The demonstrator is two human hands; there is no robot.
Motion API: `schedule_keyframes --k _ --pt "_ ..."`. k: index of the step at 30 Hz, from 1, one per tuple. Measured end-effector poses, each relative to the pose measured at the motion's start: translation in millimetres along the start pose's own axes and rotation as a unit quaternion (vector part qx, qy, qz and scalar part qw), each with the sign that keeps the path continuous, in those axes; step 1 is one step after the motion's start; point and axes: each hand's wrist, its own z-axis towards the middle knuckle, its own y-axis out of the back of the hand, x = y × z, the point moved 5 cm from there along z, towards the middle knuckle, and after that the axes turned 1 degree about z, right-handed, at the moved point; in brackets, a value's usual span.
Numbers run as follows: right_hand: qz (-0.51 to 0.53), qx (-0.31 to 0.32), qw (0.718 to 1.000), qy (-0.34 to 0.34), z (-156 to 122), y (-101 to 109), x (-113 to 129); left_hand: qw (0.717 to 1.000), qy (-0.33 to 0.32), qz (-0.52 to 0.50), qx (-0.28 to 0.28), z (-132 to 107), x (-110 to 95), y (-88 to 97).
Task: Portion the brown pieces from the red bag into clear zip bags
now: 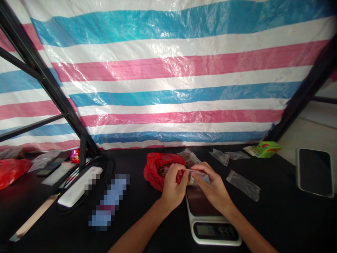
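- Far left now: a crumpled red plastic bag (pixel 12 172), cut off by the frame, on the black bench (pixel 276 218)
- Next, a long white plastic power strip (pixel 79 186), then a pixel-blurred object (pixel 109 202), impossible to make out
- Centre: an open red plastic bag of dark brown pieces (pixel 155 172), touching the left hand (pixel 172 186)
- Left hand and right hand (pixel 213 188) come together, pinching a small clear plastic bag (pixel 197 174) above a white digital kitchen scale (pixel 207 225); fingers hide its contents
- Right: a flat clear plastic bag (pixel 243 185), a green cardboard box (pixel 267 149), and a black tablet in a grey case (pixel 314 172), by the bench's far edge
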Motion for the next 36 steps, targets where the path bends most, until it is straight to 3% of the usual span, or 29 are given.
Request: schedule_keyframes --k 6,14,20,32,36 --pt "0.008 -0.003 1.000 0.023 -2 0 6 0.999 -0.043 0.011 0.023 -4 -4 -2.3" --pt "0.033 -0.021 0.999 -0.014 -1 1 -1 0.999 -0.025 -0.002 0.030 1 -9 -2.6" --pt "0.021 0.001 1.000 -0.013 -1 -2 3 0.997 0.012 -0.052 0.048 -3 -5 -4.7" --pt "-0.019 0.051 0.998 -0.024 -3 -9 8 0.998 -0.028 -0.064 0.006 1 -13 0.8" --pt "-0.009 -0.006 1.000 -0.014 0 0 5 0.997 0.021 -0.074 0.029 1 -5 -1.9"
